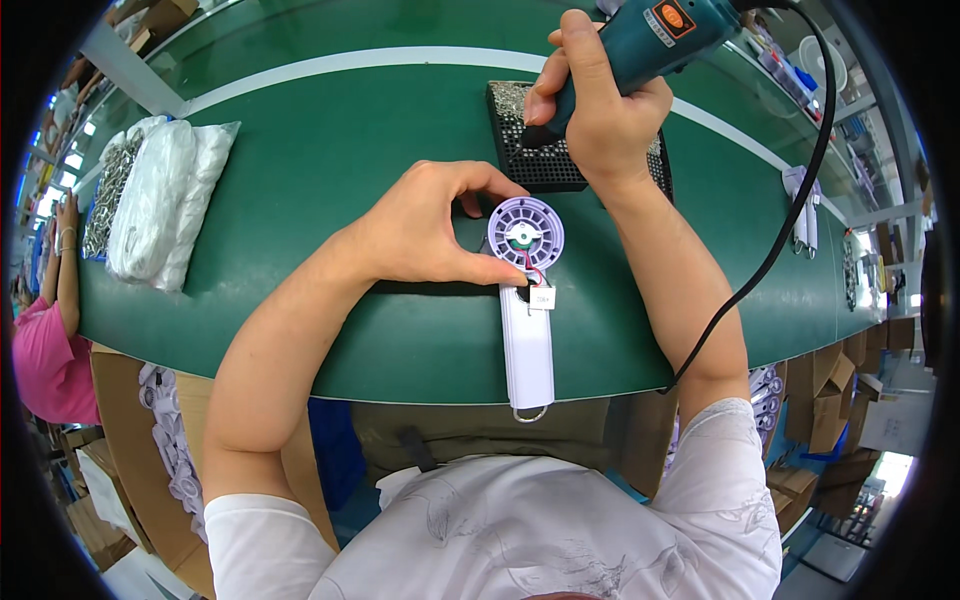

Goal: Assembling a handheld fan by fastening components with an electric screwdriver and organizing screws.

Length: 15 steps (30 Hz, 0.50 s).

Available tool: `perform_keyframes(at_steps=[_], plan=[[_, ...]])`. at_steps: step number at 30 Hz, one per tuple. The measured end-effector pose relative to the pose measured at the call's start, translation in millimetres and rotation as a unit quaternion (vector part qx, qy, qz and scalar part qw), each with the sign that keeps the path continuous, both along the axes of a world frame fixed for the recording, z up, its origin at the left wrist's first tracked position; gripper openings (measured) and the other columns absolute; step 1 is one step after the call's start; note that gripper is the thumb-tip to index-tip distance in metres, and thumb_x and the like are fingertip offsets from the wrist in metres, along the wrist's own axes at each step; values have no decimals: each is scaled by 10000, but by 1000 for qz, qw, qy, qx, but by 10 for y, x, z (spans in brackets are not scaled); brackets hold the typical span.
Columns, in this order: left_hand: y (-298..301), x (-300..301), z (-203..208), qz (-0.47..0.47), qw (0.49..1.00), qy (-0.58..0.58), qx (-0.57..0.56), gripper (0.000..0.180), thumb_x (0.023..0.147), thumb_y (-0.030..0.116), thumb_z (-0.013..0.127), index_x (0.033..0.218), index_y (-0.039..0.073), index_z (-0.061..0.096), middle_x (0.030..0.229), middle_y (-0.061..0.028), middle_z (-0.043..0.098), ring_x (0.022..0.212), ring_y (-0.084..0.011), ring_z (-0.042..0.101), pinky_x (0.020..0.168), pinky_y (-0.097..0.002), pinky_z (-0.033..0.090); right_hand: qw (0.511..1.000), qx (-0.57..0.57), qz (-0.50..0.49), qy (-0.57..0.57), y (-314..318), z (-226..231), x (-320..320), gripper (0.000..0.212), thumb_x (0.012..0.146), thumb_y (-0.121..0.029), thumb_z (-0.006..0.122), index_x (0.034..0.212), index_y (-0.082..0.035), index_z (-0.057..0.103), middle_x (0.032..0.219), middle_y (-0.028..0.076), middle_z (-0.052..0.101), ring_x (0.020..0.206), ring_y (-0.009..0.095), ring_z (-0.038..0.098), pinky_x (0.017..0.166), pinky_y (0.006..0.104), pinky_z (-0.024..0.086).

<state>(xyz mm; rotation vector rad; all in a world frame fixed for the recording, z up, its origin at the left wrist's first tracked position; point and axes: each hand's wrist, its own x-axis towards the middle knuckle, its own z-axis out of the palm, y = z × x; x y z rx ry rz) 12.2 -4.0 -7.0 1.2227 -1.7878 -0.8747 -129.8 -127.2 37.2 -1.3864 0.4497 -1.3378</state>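
A handheld fan (530,350) with a white handle and a lilac round head lies on the green table, its handle end pointing toward me. The head's inside shows, with red and dark wires and a small white tag (542,298) at the neck. My left hand (430,225) grips the fan at head and neck, thumb and fingers on its left side. In my right hand (610,110) is a teal electric screwdriver (650,45), tilted with its black nose down over a black perforated tray (540,178) of small screws. The bit's tip is hard to make out.
A black cord (800,215) loops down past my right forearm. Clear plastic bags (170,205) and metal parts lie at the left. More fan parts (803,200) are at the right. Cardboard boxes (140,450) flank me below the table edge. A person in pink (55,350) sits far left.
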Motion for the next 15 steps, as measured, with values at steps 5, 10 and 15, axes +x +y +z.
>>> perform_keyframes(at_steps=[5,10,15], plan=[[-10,-11,16,-1,1000,-1,5,669,624,319,974,1161,-2,739,1028,-84,760,868,-162,667,836,-301,538,1000,9,-6,-7,0,45,-38,240,1032,-179,661,884,8,632,601,74,616,443,157,582,427,281,471],[-1,-7,27,0,1000,-3,6,666,624,316,974,1160,-1,740,1026,-83,761,867,-161,668,836,-300,538,1000,14,-6,-11,-16,35,-27,244,1034,-173,654,879,14,627,598,80,616,436,162,576,423,285,471],[2,-10,22,0,1000,-1,10,661,624,307,976,1158,-3,739,1021,-80,762,869,-156,667,836,-301,537,999,14,-8,-28,-14,24,-38,238,1032,-168,658,882,14,627,597,77,614,440,160,580,423,287,472]])
